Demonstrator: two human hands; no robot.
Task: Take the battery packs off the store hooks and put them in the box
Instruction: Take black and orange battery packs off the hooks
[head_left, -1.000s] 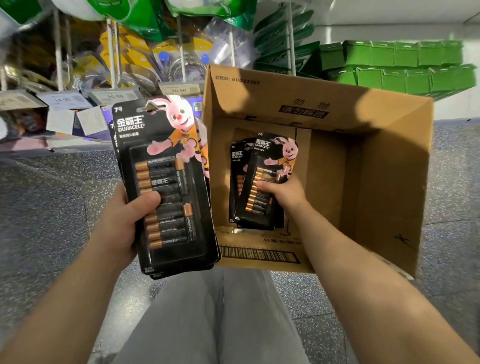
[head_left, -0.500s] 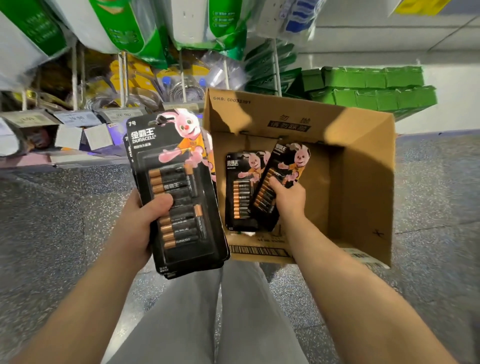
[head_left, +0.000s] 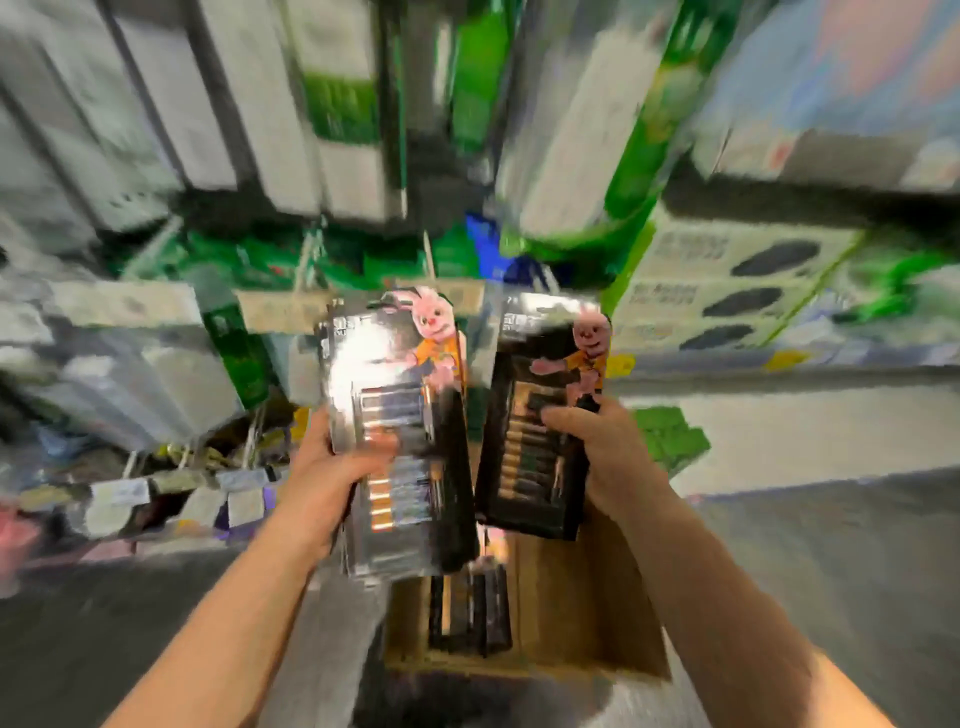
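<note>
The head view is badly motion-blurred. My left hand (head_left: 332, 467) grips a stack of black battery packs (head_left: 400, 441) with a pink rabbit on the card, held upright above the box. My right hand (head_left: 597, 447) holds another black battery pack (head_left: 535, 441) upright beside it, to the right. Below both hands sits the brown cardboard box (head_left: 587, 597) on the floor, with more battery packs (head_left: 470, 608) lying inside at its left.
Store hooks and shelf rails with price tags (head_left: 291, 309) run behind the hands. White and green packaged goods (head_left: 337, 104) hang above. Stacked boxed goods (head_left: 727, 291) stand at the right. Grey speckled floor (head_left: 831, 571) surrounds the box.
The camera has tilted up sharply towards the shelves. My right hand has lifted out of the box with a pack in it and now sits level with my left hand.
</note>
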